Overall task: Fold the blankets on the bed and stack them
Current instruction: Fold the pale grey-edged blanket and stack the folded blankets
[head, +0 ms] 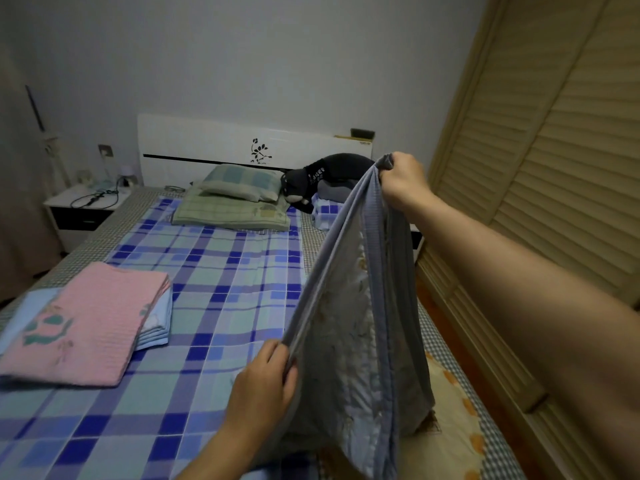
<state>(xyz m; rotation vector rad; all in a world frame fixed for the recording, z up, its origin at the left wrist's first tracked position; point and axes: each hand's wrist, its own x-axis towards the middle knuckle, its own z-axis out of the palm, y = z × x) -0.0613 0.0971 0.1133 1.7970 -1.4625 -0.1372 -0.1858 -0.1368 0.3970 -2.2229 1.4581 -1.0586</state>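
Mostly the view is filled by the bed (221, 271), its blue and green checked sheet running from the near edge up to the white headboard (207, 143) at twelve o'clock. Louvred wardrobe doors (554, 150) take up the whole three o'clock side. At nine o'clock on the bed lie two blankets already folded and stacked: a pink blanket (86, 320) on top of a pale blue blanket (157, 323), whose layered edges show at its right.

Next in size is the grey blanket (356, 323), the one being folded. It hangs in the air at about four o'clock from the middle of the bed, doubled lengthwise, its lower end drooping towards a cream, orange-patterned cloth (453, 410) on the bed's right side. The right hand (403, 181) grips its top edge up high, fingers curled round the bunched cloth. The left hand (265, 379) pinches the blanket's left edge lower down, thumb and fingers closed on the hem.

Smaller things sit at the head end: green pillows (239, 199) and a dark soft toy (325, 178) at one o'clock.

To fold well, I judge the two hands should pull the held edge taut, match the corners and hems evenly, then lay the blanket flat on the sheet before folding it down to the stack's size.
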